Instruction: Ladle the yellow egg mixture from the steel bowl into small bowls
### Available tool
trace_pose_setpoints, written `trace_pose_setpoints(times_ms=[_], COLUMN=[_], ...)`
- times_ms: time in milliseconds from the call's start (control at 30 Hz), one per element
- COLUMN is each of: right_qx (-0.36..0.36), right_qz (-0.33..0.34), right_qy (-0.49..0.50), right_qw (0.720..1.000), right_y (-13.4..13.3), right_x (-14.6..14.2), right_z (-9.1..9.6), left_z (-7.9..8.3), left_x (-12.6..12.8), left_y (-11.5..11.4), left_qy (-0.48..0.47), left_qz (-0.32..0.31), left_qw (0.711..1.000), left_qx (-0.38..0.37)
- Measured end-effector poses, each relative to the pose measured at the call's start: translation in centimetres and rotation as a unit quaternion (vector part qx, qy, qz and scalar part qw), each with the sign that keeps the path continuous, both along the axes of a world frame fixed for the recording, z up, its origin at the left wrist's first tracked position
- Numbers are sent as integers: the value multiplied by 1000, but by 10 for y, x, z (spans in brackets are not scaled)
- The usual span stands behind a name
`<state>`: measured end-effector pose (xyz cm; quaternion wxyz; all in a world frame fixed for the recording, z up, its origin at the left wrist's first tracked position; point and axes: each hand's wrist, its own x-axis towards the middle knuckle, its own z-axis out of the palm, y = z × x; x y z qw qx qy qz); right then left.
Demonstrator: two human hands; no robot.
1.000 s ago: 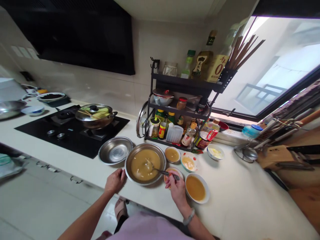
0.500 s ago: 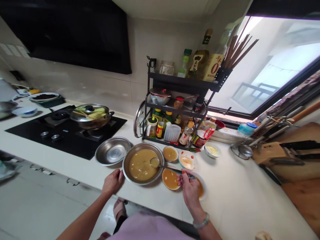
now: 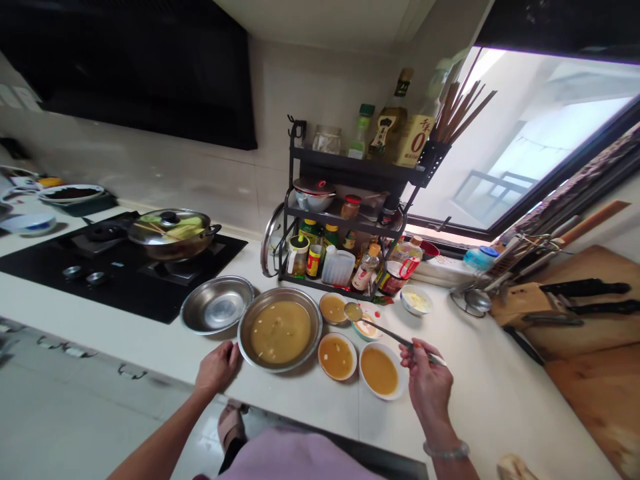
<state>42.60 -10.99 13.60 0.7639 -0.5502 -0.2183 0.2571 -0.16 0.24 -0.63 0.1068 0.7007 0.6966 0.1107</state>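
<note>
Head view: ladle [image 3: 353,312] is held by the right hand [image 3: 430,380], fingers closed around the handle end, no gap seen. Brownish liquid is carried in its head, which is positioned over the adjoining edges of the small back bowl [image 3: 334,324] and the red-spotted bowl [image 3: 375,309]; height above them can't be told. Left hand [image 3: 219,367] is placed on the counter side of the large steel bowl [image 3: 245,330], fingers curled in, knuckles at the rim; whether the rim is gripped can't be told. Large bowl is part-filled with broth, pale bits floating. Orange-brown liquid is held in the near bowl [image 3: 337,379] and the white bowl [image 3: 399,387], set side by side. Second steel bowl [image 3: 217,307] is parked just left. Lidded pan [image 3: 170,250] is set on the stove.
</note>
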Motion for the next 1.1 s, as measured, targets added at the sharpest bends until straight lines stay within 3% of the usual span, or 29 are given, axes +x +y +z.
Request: trace_pose_setpoints(times_ms=[167, 267, 400, 533, 600, 667, 800, 967, 1100], right_qx=[-40, -64, -46, 20, 44, 50, 15, -20, -39], right_qz=[-43, -32, 3, 44, 60, 78, 158, 263, 272], right_qy=[-97, -188, -353, -454, -438, -384, -250, -204, -152], right_qw=[994, 980, 934, 889, 896, 919, 955, 943, 950], right_y=[-6, -11, -19, -21, -18, -13, 1, 16, 23], right_x=[21, 24, 23, 14, 1, -18, -64, -105, -120], right_z=[-13, -25, -34, -27, -21, -17, -26, -54, -64], left_z=[-1, -2, -3, -1, 0, 2, 4, 6, 6], left_x=[0, 0, 0, 0, 1, 1, 2, 2, 3], left_y=[0, 0, 0, -1, -1, -1, -1, -1, -2], left_qy=[0, 3, 2, 3, 3, 3, 1, -21, -22], left_qz=[1, -1, -2, 2, 2, 2, 3, 3, 5], left_qw=[1000, 1000, 1000, 1000, 1000, 1000, 1000, 1000, 1000], left_qx=[1, 4, 10, 9, 5, 3, 5, -1, -1])
